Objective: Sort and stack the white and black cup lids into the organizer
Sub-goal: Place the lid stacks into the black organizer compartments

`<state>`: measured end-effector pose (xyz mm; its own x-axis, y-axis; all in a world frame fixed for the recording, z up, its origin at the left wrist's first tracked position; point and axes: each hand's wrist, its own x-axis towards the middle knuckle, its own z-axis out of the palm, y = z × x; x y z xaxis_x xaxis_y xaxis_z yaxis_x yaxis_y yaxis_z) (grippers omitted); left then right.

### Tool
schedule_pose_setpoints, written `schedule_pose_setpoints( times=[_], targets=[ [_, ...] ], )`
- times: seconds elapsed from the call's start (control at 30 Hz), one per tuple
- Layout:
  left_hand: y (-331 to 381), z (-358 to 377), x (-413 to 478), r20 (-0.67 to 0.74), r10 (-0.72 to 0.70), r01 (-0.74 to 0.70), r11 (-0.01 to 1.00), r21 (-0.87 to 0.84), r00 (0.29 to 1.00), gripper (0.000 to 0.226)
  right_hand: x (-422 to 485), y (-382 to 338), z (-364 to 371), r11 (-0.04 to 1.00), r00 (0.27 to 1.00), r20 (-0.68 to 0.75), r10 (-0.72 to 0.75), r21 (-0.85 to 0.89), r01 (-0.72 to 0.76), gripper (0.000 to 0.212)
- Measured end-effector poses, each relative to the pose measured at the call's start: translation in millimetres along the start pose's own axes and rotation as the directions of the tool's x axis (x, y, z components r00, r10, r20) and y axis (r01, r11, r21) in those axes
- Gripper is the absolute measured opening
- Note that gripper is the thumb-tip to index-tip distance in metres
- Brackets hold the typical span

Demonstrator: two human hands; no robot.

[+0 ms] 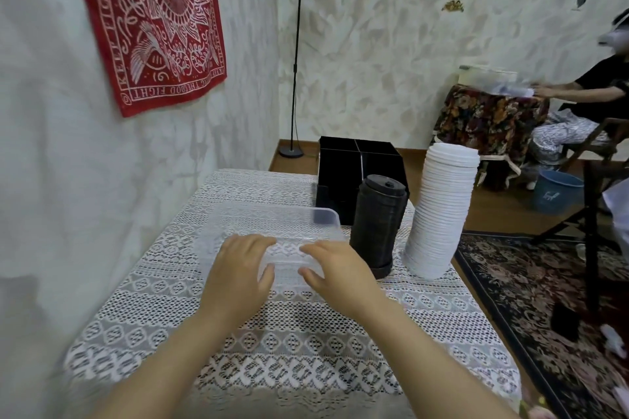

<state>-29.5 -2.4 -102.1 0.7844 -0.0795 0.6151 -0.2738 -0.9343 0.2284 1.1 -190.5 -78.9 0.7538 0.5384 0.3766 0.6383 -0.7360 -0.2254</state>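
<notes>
**Shift the box without toppling the lids**

Both hands are on the clear box (325, 216), which sits about midway across the tabletop (272, 333). The left hand (238, 275) and the right hand (337, 272) each curl their fingers over its near rim, thumb on the outer wall, so both are holding it. The box looks empty.

The black lids (377, 224) stand in one stack and the white lids (439, 214) in a taller one, side by side near the right edge. The organizer (357, 173) stands behind them at the far right corner. Its compartments cannot be seen into from here.

The step appears to be moving the box out of the way. It is best slid low and leftward, both hands level, keeping its far corner off the stacks (the white one leans and would likely spill at a nudge). The lids would then travel more safely in short portions, one colour per compartment.

The red cloth (153, 27) on the wall carries white lettering, upside down: "THE GOOD FIGHT" along its lower border and "KEEP FIGHT" up one side. A white mark on the blue bucket (554, 192) is too blurred to read.
</notes>
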Motion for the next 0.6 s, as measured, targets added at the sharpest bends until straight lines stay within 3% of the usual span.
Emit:
schedule_pose_setpoints(
  times=[0.13,0.23,0.33,0.43,0.6],
  targets=[
    [-15.6,-13.9,2.6,0.159,-0.095,0.085,0.994,0.068,0.983,0.03,10.2,-2.9,9.4,0.998,0.997,0.075,0.022,-0.056,-0.018,0.041],
    [-17.5,-19.5,3.9,0.182,-0.082,0.071,0.995,0.07,0.98,0.021,13.2,-5.4,12.7,0.997,0.998,0.045,0.033,-0.066,-0.03,0.026],
    [-20.1,-21.4,6.3,0.139,-0.047,0.042,0.998,0.044,0.989,0.011,15.7,-7.5,12.9,0.999,0.999,-0.003,0.033,-0.026,-0.033,0.011],
    [-28.8,-22.6,13.8,0.067,-0.014,0.011,0.999,0.039,0.998,0.021,25.9,-7.8,11.3,0.999,0.999,-0.031,0.044,0.023,-0.043,0.012],
    [-46.9,-28.1,40.0,0.02,-0.047,0.046,0.998,0.046,0.999,0.011,60.6,-9.8,12.2,0.997,0.998,-0.056,0.036,0.072,-0.032,0.014]
  ],
)
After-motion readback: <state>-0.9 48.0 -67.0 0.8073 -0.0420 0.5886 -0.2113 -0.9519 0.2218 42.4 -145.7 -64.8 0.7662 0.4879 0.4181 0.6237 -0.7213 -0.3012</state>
